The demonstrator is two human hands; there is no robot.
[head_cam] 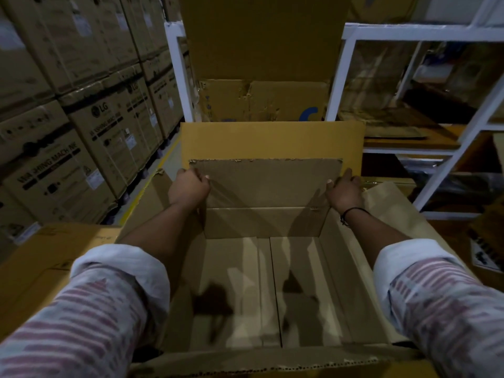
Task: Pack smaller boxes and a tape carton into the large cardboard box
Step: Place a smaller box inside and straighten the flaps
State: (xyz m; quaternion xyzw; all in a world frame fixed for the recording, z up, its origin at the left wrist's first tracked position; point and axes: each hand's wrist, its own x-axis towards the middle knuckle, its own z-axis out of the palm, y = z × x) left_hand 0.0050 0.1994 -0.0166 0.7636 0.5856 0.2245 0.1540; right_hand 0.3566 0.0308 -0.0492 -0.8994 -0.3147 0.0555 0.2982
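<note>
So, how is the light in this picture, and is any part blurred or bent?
In the head view the light is dim; both arms throw dark shadows on the floor of the large box. The sleeves near the lens look blurred, the left hand and right hand sharper. The wide lens bends the white rack and the stacked cartons.
</note>
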